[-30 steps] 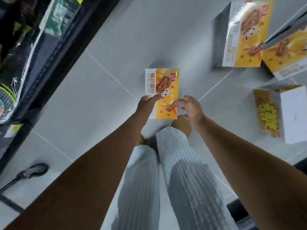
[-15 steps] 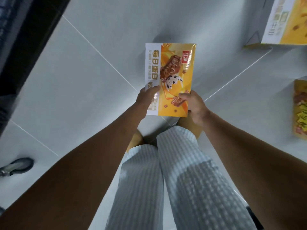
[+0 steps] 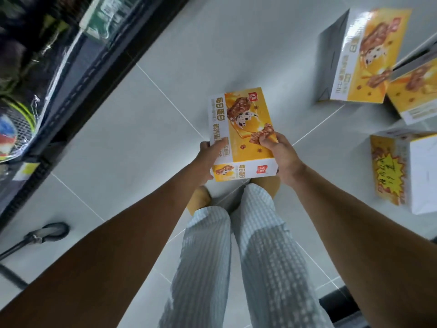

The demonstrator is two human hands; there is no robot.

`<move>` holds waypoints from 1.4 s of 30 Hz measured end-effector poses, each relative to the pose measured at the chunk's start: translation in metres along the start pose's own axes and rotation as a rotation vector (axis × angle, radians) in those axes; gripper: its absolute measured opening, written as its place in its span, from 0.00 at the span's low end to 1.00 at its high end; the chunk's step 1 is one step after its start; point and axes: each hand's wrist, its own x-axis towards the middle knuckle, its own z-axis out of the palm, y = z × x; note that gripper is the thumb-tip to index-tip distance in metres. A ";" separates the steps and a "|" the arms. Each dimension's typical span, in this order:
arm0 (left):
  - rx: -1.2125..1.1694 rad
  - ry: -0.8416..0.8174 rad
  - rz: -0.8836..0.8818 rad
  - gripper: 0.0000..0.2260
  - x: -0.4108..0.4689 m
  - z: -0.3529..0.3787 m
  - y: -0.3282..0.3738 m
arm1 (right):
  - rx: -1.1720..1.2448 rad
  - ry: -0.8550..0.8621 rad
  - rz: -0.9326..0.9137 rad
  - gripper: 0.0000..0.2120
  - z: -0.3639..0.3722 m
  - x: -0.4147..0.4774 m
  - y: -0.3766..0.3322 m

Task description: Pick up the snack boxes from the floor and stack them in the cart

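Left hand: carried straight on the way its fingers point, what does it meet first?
The snack box that it grips: the left hand points up and right across the box's face. Beyond the box the line seems to reach only bare floor, though depth is unclear.

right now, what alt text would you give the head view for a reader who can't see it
Looking down, a person's left hand and right hand grip a yellow snack box by its sides above their feet. Three more snack boxes sit on the pale tiled floor to the right; a dark shelf runs along the left.
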 end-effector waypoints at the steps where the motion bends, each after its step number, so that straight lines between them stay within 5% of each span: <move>1: -0.059 -0.010 0.002 0.20 -0.012 -0.005 -0.001 | -0.002 0.007 -0.007 0.21 0.002 -0.013 -0.004; 8: -0.138 -0.082 0.118 0.25 -0.110 -0.059 -0.006 | 0.090 -0.007 -0.051 0.21 0.023 -0.132 -0.014; 14: -0.083 -0.162 0.168 0.45 -0.207 -0.105 -0.026 | 0.132 0.003 -0.071 0.24 0.049 -0.241 0.001; 22: -0.112 -0.121 0.253 0.42 -0.307 -0.149 -0.105 | 0.061 -0.028 -0.163 0.22 0.074 -0.349 0.057; 29: -0.218 -0.056 0.355 0.24 -0.391 -0.194 -0.214 | -0.059 -0.132 -0.288 0.20 0.106 -0.451 0.125; 34: -0.345 -0.025 0.507 0.36 -0.448 -0.246 -0.293 | -0.141 -0.186 -0.396 0.10 0.147 -0.526 0.161; 42: -0.669 0.172 0.725 0.33 -0.532 -0.384 -0.385 | -0.365 -0.403 -0.511 0.30 0.289 -0.618 0.188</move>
